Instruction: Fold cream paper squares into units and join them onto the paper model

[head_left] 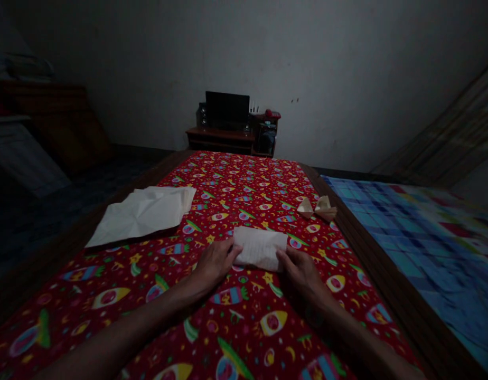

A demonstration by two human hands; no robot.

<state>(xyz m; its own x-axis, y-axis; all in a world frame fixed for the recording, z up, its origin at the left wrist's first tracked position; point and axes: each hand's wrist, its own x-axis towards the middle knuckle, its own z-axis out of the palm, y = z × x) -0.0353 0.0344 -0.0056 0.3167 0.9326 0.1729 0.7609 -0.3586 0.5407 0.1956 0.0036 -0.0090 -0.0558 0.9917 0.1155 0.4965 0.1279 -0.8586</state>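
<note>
A folded sheet of paper [260,247] with faint lines is held between both hands, just above or on the red patterned cloth [228,322]. My left hand [215,264] pinches its left edge, thumb on top. At the right edge, my right hand [301,268] grips the paper the same way, its thumb on the near corner. The undersides of the fingers are hidden. Left of the hands lies a stack of creased paper sheets [143,214]. Small folded paper pieces [325,209] stand to the right, beyond my right hand.
The cloth covers a long surface with dark wooden edges [371,264]. A blue checked sheet [402,253] spreads out at the right. By the far wall, a monitor [227,109] with speakers stands on a wooden desk [220,135]. A wooden cabinet [65,121] is at the left.
</note>
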